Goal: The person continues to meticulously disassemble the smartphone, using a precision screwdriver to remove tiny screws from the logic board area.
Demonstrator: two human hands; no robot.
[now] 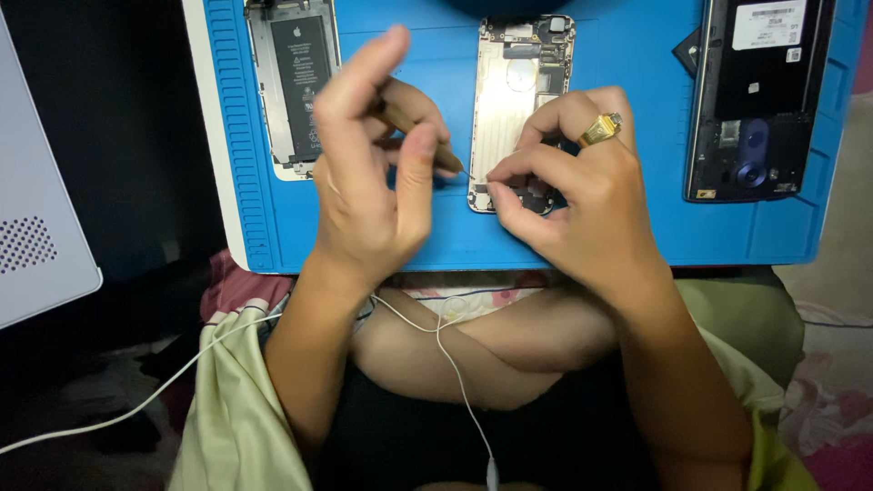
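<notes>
Head view only. Blue work mat (436, 241) fills the upper middle; its near edge sits just above the person's lap, its left edge beside a dark surface, its right edge close to the frame edge. Bare mat shows between the 3 phones and along the near strip under the hands.

Opened phone chassis (520, 91) lies upright in the mat's middle, silver-gold inner shell, boards at top, dark parts at the bottom end. Right hand (582, 195), gold ring (600, 128) on it, rests on the chassis bottom corner, thumb and forefinger pressed together on a small part there; the part itself is too small to tell. Left hand (373, 173) pinches a brown-handled tool (420, 136), forefinger raised, tip pointing at the chassis bottom edge, just beside the right fingertips.

Left of the hands: second open phone with black battery (296, 82), well apart from the chassis. Right: dark phone back (757, 95), tilted slightly. White cable (446, 364) crosses the lap. White perforated box (36, 209) at far left.
</notes>
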